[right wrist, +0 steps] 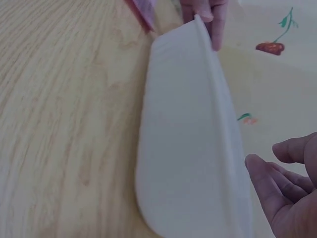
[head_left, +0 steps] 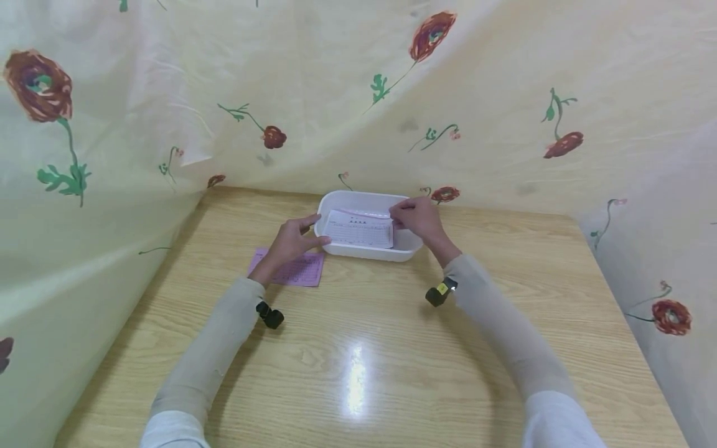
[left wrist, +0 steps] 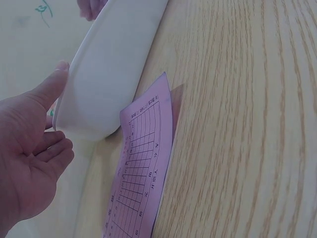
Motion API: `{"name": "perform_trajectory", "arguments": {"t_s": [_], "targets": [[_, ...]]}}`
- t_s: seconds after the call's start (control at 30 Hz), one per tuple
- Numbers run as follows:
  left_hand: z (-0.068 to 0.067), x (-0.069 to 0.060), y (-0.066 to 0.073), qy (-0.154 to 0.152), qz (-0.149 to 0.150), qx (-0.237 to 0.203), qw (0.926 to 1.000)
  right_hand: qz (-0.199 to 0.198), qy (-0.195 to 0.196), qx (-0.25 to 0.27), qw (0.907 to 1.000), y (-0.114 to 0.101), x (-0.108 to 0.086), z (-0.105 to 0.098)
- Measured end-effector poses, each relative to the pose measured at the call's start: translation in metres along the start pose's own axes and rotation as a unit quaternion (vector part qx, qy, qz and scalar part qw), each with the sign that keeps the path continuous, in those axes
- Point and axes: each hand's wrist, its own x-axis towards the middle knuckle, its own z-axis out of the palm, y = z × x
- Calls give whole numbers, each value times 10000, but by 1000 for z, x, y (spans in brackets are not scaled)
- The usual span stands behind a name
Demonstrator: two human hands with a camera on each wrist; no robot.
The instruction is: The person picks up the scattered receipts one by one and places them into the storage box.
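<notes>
A white plastic tray (head_left: pixel 366 254) with raised walls stands near the back of the table. My left hand (head_left: pixel 291 241) grips its left end; in the left wrist view a digit lies at the rim while other fingers curl by the outer wall. Inside the tray lies a white printed form (head_left: pixel 361 231), with a pink edge showing behind it. My right hand (head_left: pixel 419 218) is over the tray's right part, fingertips near the form's right edge. In the right wrist view its thumb and fingers are apart, with nothing seen between them.
A pink printed form (head_left: pixel 299 270) lies on the wooden table (head_left: pixel 358 336) at the tray's front left, partly under my left wrist. Flowered cloth (head_left: pixel 313 93) hangs behind the table and along both sides.
</notes>
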Motion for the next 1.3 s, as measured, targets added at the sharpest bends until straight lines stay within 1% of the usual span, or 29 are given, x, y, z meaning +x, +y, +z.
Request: {"name": "perform_trajectory", "arguments": {"t_s": [0.1,0.27,0.47,0.57,0.73,0.93,1.13,1.3], "targets": [[0,-1,1,-35,-15,-4,10000,-122,-6,-103,9999,-8,-7,-5],[-1,-2,2,-66,10,-2,10000,-374,27,-87,9993,-25,-23,-10],[-2,-5,3,-89,-48,112,9999,-682,-62,266,9973,-39,-46,-2],[-3,-5,2,-104,-76,157,9998,-815,-110,558,9950,-41,-58,6],[-3,-7,0,-122,-55,158,9998,-861,-225,920,9918,-41,-76,25],[-4,-7,-2,-130,-11,163,9998,-997,-561,1310,9848,-36,-88,52],[-5,-9,-3,-163,112,154,9997,-1024,-1048,1290,9808,-23,-97,79],[-5,-11,-3,-178,161,117,9996,-969,-1257,1101,9812,-14,-102,97]]}}
